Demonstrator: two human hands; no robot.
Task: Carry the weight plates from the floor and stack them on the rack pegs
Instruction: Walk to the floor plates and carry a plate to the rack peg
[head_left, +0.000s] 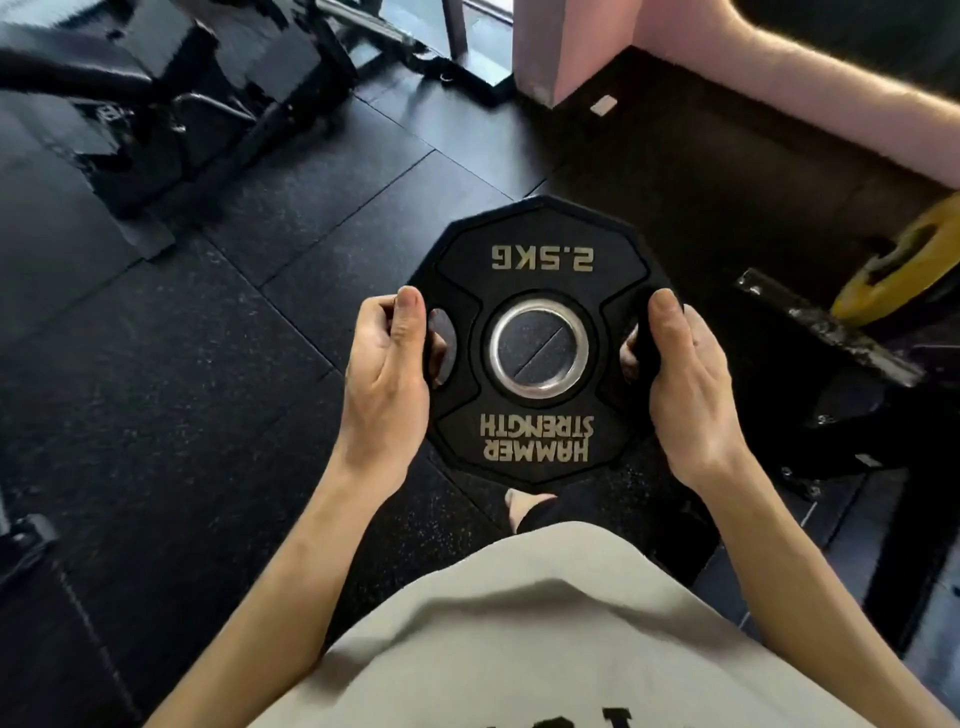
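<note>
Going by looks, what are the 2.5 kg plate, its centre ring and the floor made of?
Black plate: seems rubber or urethane coated, matte, with moulded pale lettering. Centre ring: bright metal, likely steel, since it shines and reflects. Floor: probably rubber gym tiles, dark and speckled with visible seams. Left hand and right hand grip the plate's side slots.

Matt black rubber plate (535, 343) w/ shiny metal hub ring (537, 313); speckled rubber floor tiles (218, 322), rough.

Bare forearms, no sleeves; beige tee (519, 649) w/ dark print.
</note>
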